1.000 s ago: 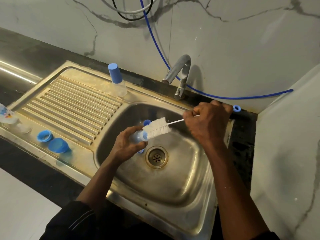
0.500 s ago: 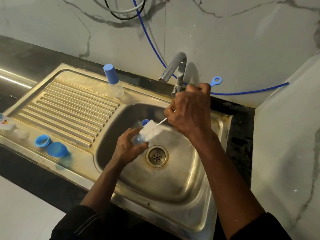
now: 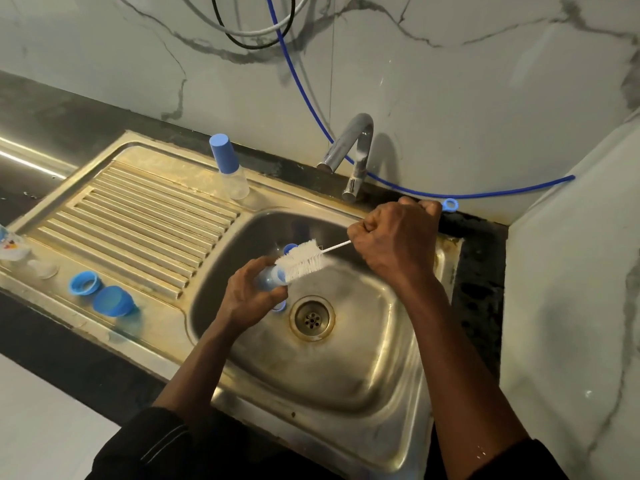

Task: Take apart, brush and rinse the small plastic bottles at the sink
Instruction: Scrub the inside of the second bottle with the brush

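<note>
My left hand (image 3: 249, 299) covers most of the bottle (image 3: 268, 277). I can't tell if the brush (image 3: 301, 259) is in its mouth, bristles blurred. The handle is hidden inside my right hand (image 3: 394, 237). Blue part (image 3: 279, 307) under the left hand is mostly hidden. At 9 o'clock a labelled item (image 3: 10, 245) is cut by the edge.

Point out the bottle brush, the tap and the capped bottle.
bottle brush (image 3: 301, 259), head view, on its white bristles.
tap (image 3: 361, 122), head view, on the spout's bend.
capped bottle (image 3: 222, 154), head view, on its blue cap.
</note>
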